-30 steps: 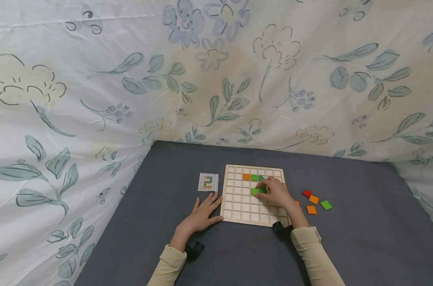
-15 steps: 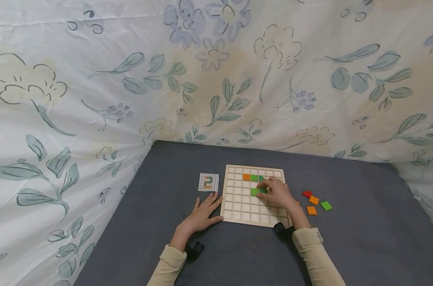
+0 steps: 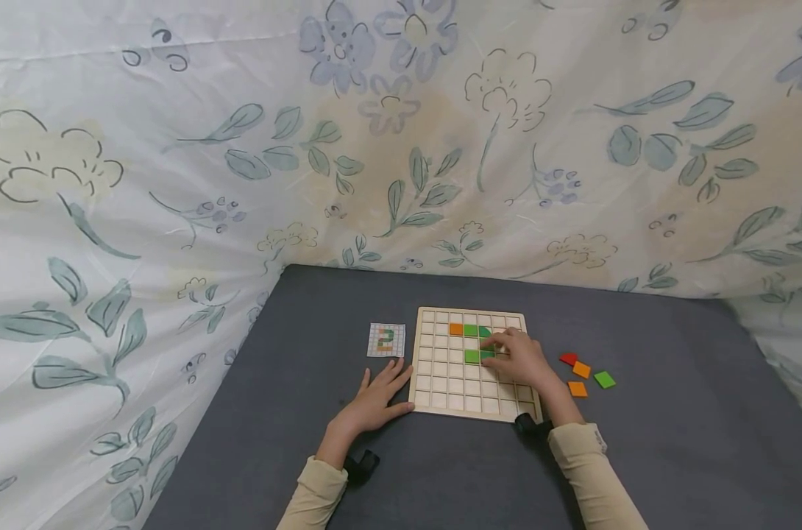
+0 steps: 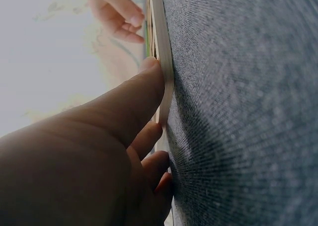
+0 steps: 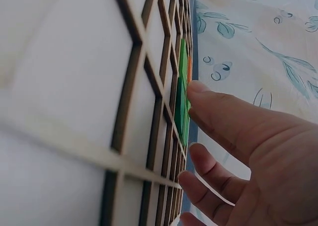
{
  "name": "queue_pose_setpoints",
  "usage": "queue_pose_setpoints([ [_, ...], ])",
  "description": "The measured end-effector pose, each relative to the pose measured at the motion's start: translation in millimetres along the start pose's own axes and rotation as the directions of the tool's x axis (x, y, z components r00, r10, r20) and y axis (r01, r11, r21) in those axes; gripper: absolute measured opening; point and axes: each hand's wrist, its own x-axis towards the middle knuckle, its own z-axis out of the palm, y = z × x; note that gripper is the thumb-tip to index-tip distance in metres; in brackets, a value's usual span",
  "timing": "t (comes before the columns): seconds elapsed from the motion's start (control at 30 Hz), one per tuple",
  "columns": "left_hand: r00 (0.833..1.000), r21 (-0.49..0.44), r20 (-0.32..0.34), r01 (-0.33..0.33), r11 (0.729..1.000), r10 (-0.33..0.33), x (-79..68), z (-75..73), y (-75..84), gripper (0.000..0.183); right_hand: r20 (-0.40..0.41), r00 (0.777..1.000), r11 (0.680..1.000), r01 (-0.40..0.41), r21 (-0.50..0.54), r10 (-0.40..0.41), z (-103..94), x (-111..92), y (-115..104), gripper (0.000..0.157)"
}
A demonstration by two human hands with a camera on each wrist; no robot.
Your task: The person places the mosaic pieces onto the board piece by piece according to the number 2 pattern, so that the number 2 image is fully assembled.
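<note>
Reaching over the gridded board [image 3: 441,383], the right hand [image 3: 522,359] has thumb and fingers apart near inset green tiles [image 3: 471,357]; the left hand [image 3: 372,403] (fingers spread) touches the board's left edge

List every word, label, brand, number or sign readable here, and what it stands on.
"2", apparently, as a multicoloured figure on the small grid card.
Small pale label on the right cuff: any marking is too small to read.
No other readable text.
</note>
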Motion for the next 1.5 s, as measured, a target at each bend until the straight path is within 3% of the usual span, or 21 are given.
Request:
queue_pose_setpoints([
  [0.8, 1.000, -0.001, 0.003, -0.003, 1.000, 0.003, -1.1, -0.2, -0.1, 0.066, -0.021, 0.998, 0.998, -0.060, -0.008, 0.059, -21.8, -15, 24, 0.031],
  [1.5, 1.000, 0.002, 0.002, 0.003, 1.000, -0.003, -0.1, 0.7, -2.2, 0.066, -0.052, 0.993, 0.990, -0.112, -0.080, 0.108, -40.5, -29, 39, 0.033],
])
